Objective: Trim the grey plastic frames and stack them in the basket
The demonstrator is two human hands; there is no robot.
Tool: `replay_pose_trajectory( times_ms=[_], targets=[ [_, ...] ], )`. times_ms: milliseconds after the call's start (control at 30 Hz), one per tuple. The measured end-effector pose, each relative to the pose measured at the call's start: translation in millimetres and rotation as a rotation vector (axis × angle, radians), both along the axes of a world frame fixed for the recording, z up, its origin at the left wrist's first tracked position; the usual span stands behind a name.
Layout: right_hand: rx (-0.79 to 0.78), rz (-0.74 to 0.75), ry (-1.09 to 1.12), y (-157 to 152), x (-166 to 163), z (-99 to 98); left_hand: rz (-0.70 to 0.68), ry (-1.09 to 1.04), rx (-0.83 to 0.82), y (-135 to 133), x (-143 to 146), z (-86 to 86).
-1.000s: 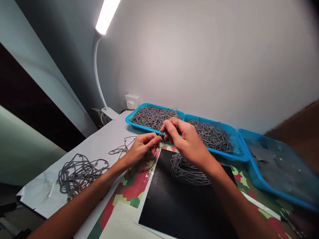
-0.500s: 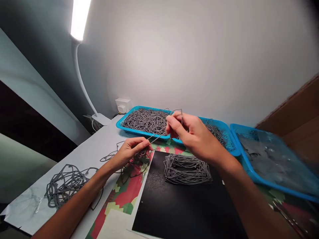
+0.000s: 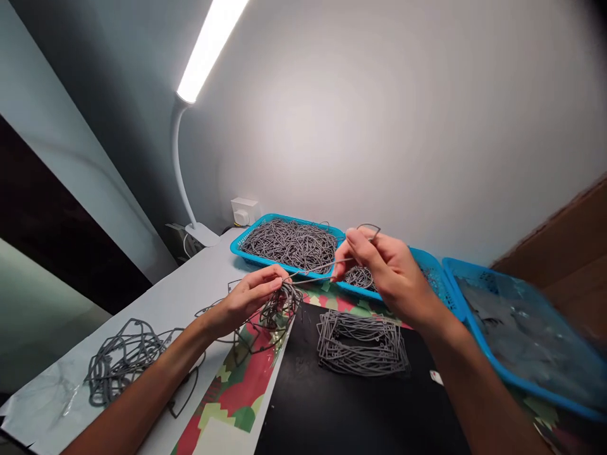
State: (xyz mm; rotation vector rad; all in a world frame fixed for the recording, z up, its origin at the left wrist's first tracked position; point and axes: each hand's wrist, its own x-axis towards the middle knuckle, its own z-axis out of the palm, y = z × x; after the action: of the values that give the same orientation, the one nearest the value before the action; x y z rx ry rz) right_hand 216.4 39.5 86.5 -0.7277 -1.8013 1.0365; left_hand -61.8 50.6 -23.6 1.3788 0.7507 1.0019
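My right hand [image 3: 391,262] is closed in a pinch on a thin grey rubber-like gasket loop [image 3: 323,266]. One bent corner of the loop sticks up above the fingers. Its strands run left to my left hand [image 3: 256,292], which is pinched on their other end beside a tangle of similar gaskets [image 3: 283,303]. That tangle hangs at the fingertips and spreads over the patterned sheet. Below the right hand, a neat stack of rectangular grey gaskets [image 3: 363,354] lies on a black board [image 3: 322,411].
Another loose gasket pile [image 3: 123,357] lies on the white table at left. At the back stand a blue basket [image 3: 265,261] full of gaskets, a second blue basket [image 3: 441,278] behind my right hand, and a blue tray [image 3: 493,360] with plastic bags. A lamp [image 3: 177,158] shines above.
The view has shifted, so the lamp sits further right. My right hand has drawn away from the left, and the gasket strands between them are spread apart. More of the tangle shows at my left fingertips.
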Motion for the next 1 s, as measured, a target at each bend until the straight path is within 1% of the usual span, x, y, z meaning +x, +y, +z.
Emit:
replay_pose_trajectory(
  times_ms=[67, 133, 200, 300, 367, 433, 500, 567, 667, 700, 767, 867, 933, 1000],
  targets=[
    [0.067, 0.008, -0.055, -6.5, 2.8, 5.2, -0.004, -0.039, 0.006, -2.1, -1.4, 4.0],
    [0.09, 0.062, -0.16, -15.9, 6.8, 13.5, 0.019, -0.074, 0.013, -3.2, -2.1, 7.5],
    [0.101, 0.153, -0.308, -26.7, 11.6, 22.6, 0.068, -0.1, 0.019, -2.8, -1.8, 10.2],
    [0.177, 0.328, -0.515, -41.9, 19.8, 32.1, 0.154, -0.129, 0.016, -0.3, 0.5, 12.2],
    [0.206, 0.415, -0.612, -50.0, 26.1, 33.7, 0.193, -0.149, 0.003, 1.3, 2.8, 12.0],
    [0.195, 0.447, -0.67, -55.9, 32.7, 32.8, 0.206, -0.152, -0.017, 2.2, 5.3, 10.8],
    [0.194, 0.438, -0.677, -60.3, 38.8, 31.8, 0.192, -0.129, -0.036, 2.5, 7.4, 8.7],
    [0.227, 0.395, -0.657, -63.8, 43.0, 32.5, 0.173, -0.086, -0.041, 2.8, 8.5, 6.3],
    [0.303, 0.242, -0.606, -68.3, 44.5, 37.3, 0.146, -0.002, -0.011, 3.1, 7.9, 3.5],
    [0.312, 0.185, -0.588, -69.4, 43.8, 39.4, 0.123, 0.027, 0.008, 2.8, 7.3, 3.5],
    [0.297, 0.092, -0.552, -70.2, 41.3, 43.4, 0.034, 0.092, 0.05, 1.2, 6.2, 4.9],
    [0.267, 0.014, -0.491, -66.7, 37.1, 46.7, -0.131, 0.197, 0.105, -3.5, 6.6, 9.6],
    [0.269, -0.018, -0.469, -62.5, 36.3, 47.2, -0.182, 0.246, 0.134, -6.9, 8.1, 12.5],
    [0.257, -0.036, -0.468, -59.1, 37.7, 47.5, -0.189, 0.264, 0.159, -9.0, 9.2, 14.1]
  ],
)
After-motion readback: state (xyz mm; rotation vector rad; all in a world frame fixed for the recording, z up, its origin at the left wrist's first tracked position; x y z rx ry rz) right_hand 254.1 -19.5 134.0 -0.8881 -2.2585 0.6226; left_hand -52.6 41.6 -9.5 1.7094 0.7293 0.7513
